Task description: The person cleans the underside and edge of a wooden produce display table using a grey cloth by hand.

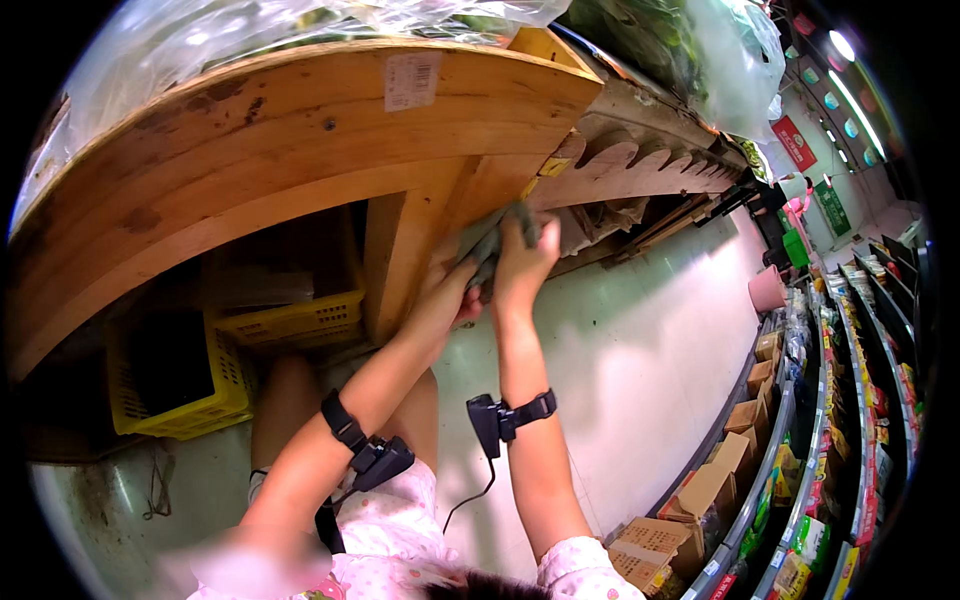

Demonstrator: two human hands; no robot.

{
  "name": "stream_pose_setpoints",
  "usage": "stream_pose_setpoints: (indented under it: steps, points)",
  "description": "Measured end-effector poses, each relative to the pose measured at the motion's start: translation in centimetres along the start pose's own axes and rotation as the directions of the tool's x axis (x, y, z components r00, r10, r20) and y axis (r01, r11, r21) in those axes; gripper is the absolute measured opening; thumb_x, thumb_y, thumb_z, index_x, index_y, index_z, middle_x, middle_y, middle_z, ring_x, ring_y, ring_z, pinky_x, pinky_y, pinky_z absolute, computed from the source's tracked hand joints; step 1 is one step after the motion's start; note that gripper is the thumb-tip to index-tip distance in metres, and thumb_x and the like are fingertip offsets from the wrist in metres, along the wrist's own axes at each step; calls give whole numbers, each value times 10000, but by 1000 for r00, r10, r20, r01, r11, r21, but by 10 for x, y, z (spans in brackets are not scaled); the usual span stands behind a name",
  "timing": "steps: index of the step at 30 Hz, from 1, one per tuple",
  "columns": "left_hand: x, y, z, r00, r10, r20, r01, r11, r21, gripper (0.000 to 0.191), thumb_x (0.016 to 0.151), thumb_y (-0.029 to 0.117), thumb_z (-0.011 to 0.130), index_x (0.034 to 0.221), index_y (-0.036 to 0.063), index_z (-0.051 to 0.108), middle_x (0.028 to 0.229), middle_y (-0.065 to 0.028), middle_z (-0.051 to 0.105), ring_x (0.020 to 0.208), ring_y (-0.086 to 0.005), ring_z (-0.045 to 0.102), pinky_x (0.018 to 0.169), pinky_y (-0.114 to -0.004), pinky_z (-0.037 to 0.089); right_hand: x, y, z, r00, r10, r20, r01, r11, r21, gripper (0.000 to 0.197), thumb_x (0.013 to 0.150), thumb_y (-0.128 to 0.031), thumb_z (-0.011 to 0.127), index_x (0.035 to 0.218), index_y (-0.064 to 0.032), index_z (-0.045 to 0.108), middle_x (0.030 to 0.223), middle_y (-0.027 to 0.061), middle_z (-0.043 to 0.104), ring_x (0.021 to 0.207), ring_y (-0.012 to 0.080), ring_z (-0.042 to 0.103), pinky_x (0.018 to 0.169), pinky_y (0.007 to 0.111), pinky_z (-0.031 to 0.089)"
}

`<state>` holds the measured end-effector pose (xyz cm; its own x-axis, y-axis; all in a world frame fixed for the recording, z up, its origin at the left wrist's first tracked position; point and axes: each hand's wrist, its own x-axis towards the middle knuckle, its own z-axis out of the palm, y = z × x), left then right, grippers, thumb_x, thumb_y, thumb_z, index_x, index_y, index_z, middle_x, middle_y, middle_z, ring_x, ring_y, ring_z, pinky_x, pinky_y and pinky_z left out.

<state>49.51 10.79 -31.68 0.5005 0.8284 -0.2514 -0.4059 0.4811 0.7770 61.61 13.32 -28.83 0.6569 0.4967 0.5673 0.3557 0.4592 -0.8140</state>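
Both hands meet at the end of a wooden display stand point(315, 112), close to its corner post. A damp-looking grey-green cloth point(491, 251) is bunched between them. My left hand point(450, 289) grips the lower left part of the cloth, its fingers partly hidden behind it. Higher up and to the right, my right hand point(525, 247) is closed on the cloth's other side, somewhat blurred. Each forearm bears a black strapped device with a cable.
Yellow plastic crates point(225, 390) stand under the stand, near my knees. Plastic-wrapped greens point(660, 52) lie on top. A scalloped wooden board point(637, 165) continues to the right. Store shelves with packets and cardboard boxes point(705, 487) curve along the right, beyond the pale floor point(600, 360).
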Motion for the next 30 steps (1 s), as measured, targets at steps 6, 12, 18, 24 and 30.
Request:
stream_pose_setpoints:
  steps: [6, 12, 18, 24, 30]
  points:
    - [-17, 64, 38, 974, 162, 161, -142, 981, -131, 183, 1095, 260, 576, 1016, 95, 583, 704, 41, 519, 594, -83, 531, 521, -238, 437, 29, -70, 26, 987, -69, -142, 66, 997, -31, 176, 958, -15, 714, 995, 20, 545, 850, 102, 607, 817, 171, 550, 782, 349, 509]
    - [-56, 54, 9, 992, 128, -10, -127, 969, -213, 268, 1100, 262, 540, 874, 126, 584, 690, 49, 514, 561, -55, 475, 517, -250, 344, -13, -81, 36, 975, -213, 68, 219, 970, -103, 159, 953, 18, 691, 1055, 3, 570, 939, 46, 645, 901, 135, 584, 855, 288, 504]
    - [-27, 67, 17, 975, 150, 163, -147, 989, -30, 255, 1111, 305, 561, 979, 88, 590, 717, 35, 552, 575, -64, 497, 551, -237, 423, 18, -68, 33, 997, -57, -51, 63, 989, 137, 138, 939, 0, 669, 1000, -1, 546, 910, 57, 610, 843, 142, 542, 797, 315, 499]
    - [-9, 55, 18, 976, 133, 171, -131, 991, -25, 252, 1109, 288, 580, 1010, 57, 587, 736, 17, 569, 578, -88, 531, 558, -251, 474, 20, -57, 31, 994, 3, -108, 10, 993, 119, 140, 937, -12, 659, 1004, -1, 537, 907, 58, 596, 841, 145, 528, 798, 318, 493]
    - [-20, 12, -26, 998, -39, 45, 40, 999, -19, 229, 1109, 286, 585, 990, 90, 596, 747, 22, 579, 564, -81, 523, 572, -242, 487, -24, -23, 22, 995, 56, 81, -51, 997, -62, 183, 925, -20, 693, 1030, 52, 562, 958, 106, 611, 918, 185, 552, 879, 339, 492]
